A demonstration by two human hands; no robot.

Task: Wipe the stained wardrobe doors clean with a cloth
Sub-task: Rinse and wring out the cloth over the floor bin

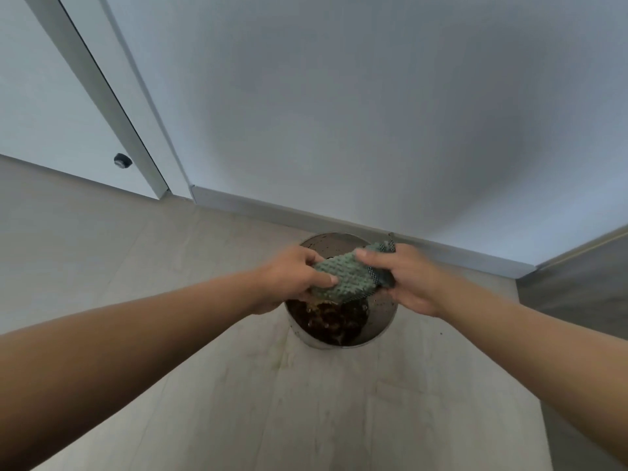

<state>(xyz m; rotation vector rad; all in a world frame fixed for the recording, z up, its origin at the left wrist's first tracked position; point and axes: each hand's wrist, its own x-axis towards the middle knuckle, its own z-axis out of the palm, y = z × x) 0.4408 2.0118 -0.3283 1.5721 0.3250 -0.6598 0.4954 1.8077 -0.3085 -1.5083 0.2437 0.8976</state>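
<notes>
A nubbly green cloth (pixel 343 273) with a darker grey edge is held in both hands above a round metal bowl (pixel 380 329) on the floor. My left hand (pixel 292 277) grips its left end, thumb on top. My right hand (pixel 404 280) grips its right end, where the cloth is bunched. Dark brown water fills the bowl, and a stream of it runs down from the cloth. The white wardrobe door (pixel 339 113) rises straight ahead behind the bowl.
A white plinth (pixel 339 220) runs along the foot of the wardrobe. To the left stands another white door (pixel 51 107) with a black doorstop (pixel 121 160) near its bottom. The floor (pixel 272 402) is pale wood-look, with faint wet marks by the bowl. A grey surface (pixel 584 277) is at far right.
</notes>
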